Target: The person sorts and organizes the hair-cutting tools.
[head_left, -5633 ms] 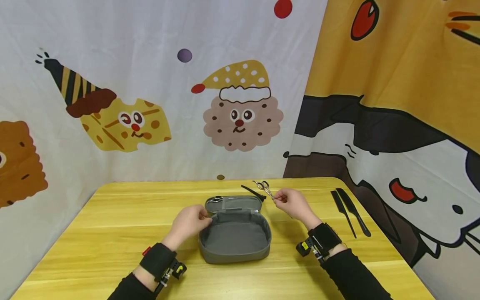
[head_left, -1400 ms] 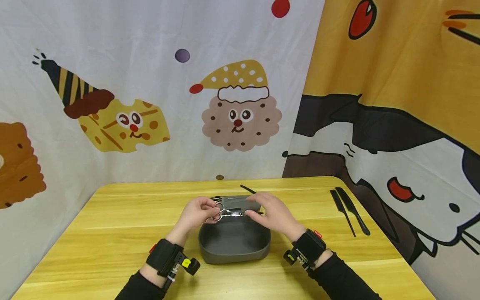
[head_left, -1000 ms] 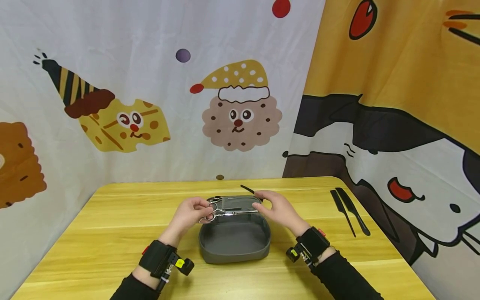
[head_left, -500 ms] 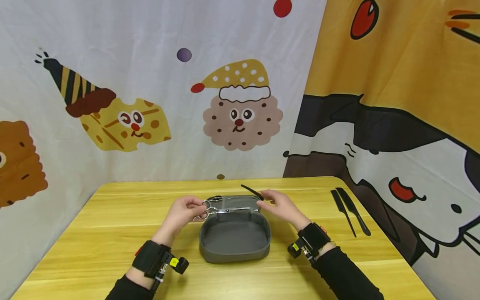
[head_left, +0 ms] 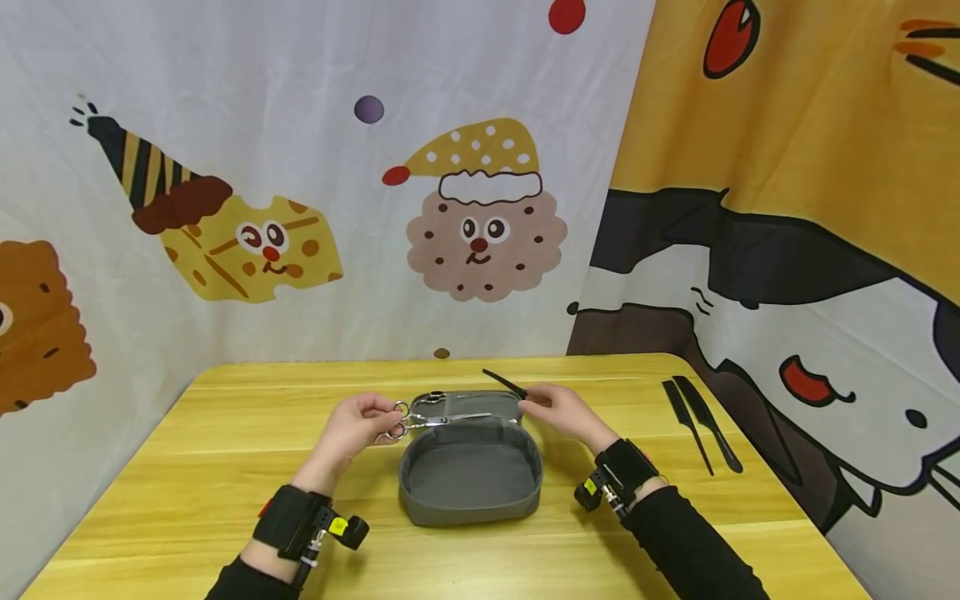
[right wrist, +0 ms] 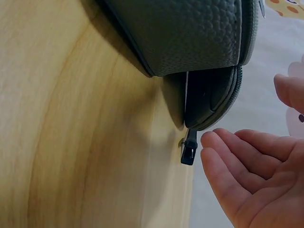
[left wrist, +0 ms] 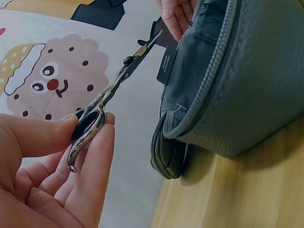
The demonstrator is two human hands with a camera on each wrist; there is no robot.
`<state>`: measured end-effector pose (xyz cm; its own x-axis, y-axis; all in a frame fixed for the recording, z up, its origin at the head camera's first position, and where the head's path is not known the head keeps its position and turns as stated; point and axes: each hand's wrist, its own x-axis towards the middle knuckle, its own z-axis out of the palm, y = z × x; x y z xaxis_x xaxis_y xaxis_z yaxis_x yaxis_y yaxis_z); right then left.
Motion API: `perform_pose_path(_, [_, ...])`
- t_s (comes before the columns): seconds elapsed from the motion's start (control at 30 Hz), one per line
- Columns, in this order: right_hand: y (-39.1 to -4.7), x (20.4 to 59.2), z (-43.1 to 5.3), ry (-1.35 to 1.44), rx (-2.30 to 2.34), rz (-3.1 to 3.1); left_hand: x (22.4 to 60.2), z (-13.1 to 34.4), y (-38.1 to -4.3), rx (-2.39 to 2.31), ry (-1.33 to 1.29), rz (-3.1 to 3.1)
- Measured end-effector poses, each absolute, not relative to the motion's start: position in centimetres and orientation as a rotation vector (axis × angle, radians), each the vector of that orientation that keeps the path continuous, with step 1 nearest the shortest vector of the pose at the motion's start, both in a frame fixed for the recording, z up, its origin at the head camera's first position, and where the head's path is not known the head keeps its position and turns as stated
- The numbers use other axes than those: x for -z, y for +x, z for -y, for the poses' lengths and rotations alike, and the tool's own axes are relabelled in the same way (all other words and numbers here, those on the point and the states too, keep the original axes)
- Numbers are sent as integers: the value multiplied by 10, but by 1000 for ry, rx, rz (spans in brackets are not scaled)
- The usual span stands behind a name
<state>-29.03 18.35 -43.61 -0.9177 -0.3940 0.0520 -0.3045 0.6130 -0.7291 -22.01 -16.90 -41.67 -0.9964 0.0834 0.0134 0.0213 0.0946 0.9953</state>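
Note:
My left hand (head_left: 358, 429) pinches a pair of silver hairdressing scissors (left wrist: 97, 104) by the finger rings. Their blades point right, above the hinge side of a grey zip case (head_left: 470, 512). The case stands with its lid (head_left: 491, 406) folded back, and its deep inside holds nothing visible. In the lid's pocket lies a second pair of scissors (head_left: 432, 397), partly hidden. My right hand (head_left: 566, 412) is beside the lid's right edge, thumb and fingers apart and holding nothing. Close to its fingertips lies a black hair clip (head_left: 502, 382), whose end shows in the right wrist view (right wrist: 188, 151).
Two black combs, a narrow one (head_left: 686, 425) and a wider one (head_left: 708, 425), lie at the table's right side. The wooden table (head_left: 225, 467) backs onto a cartoon-printed curtain (head_left: 300, 125).
The scissors were in my right hand earlier; both hands were at them, then my left hand kept them and drew them left. My right hand let go and moved right, toward the hair clip.

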Motion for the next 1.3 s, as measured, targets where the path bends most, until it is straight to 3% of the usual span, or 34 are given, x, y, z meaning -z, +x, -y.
perform_pose_path(1.3, [-307, 459, -173, -307, 1432, -2426, 426, 189, -215, -2126, -10, -2246])
